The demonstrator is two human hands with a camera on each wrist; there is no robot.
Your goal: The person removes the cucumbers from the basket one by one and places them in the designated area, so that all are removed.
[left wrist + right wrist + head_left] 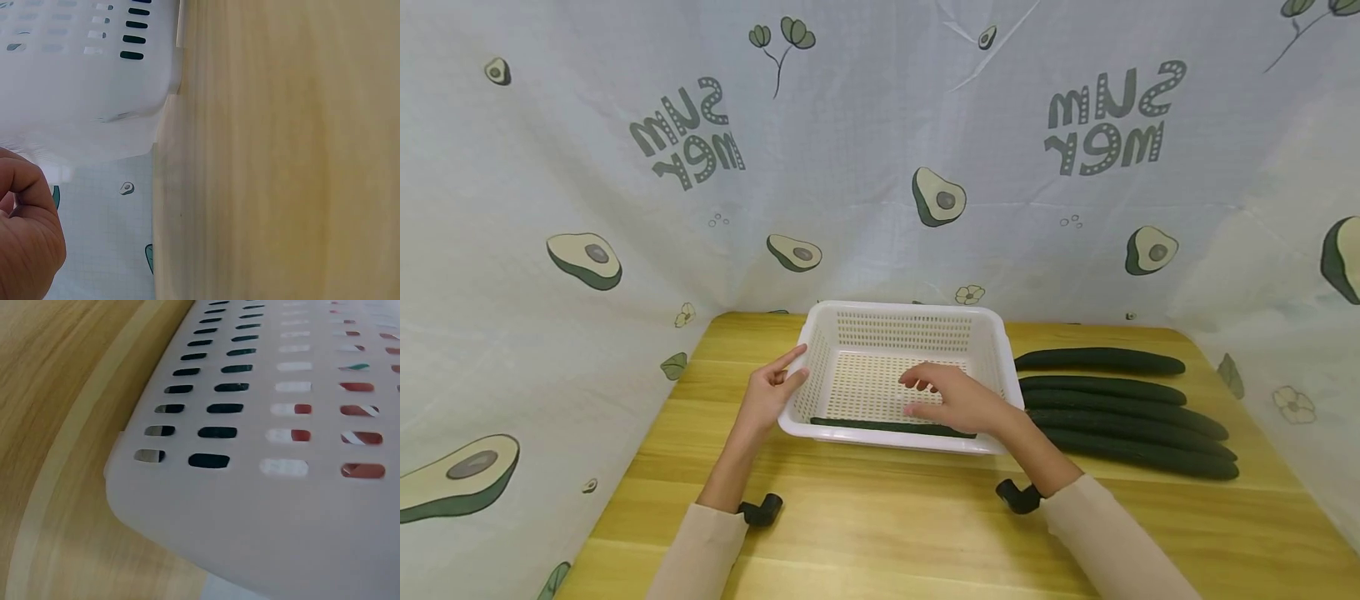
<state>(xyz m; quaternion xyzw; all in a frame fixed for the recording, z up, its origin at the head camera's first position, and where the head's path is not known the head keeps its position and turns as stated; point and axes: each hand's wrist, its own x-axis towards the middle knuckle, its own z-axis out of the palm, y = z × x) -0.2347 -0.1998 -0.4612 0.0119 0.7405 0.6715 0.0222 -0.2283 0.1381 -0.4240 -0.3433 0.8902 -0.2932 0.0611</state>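
Note:
A white plastic basket (917,312) with slotted walls stands on the wooden table. Inside it, one long dark green cucumber (880,426) lies along the near wall. My left hand (764,398) pinches the basket's left rim between thumb and fingers; in the left wrist view its curled fingers show below the basket wall. Over the basket's inside, my right hand (958,402) hovers with loosely bent fingers, thumb apart from them and nothing in between. The right wrist view is filled by the basket's near wall, dark cucumber showing through its slots.
Several more cucumbers (1120,421) lie side by side on the table (880,517), just right of the basket. A pale cloth (850,150) printed with avocados hangs behind and at both sides. Black camera mounts (763,510) sit at the wrists.

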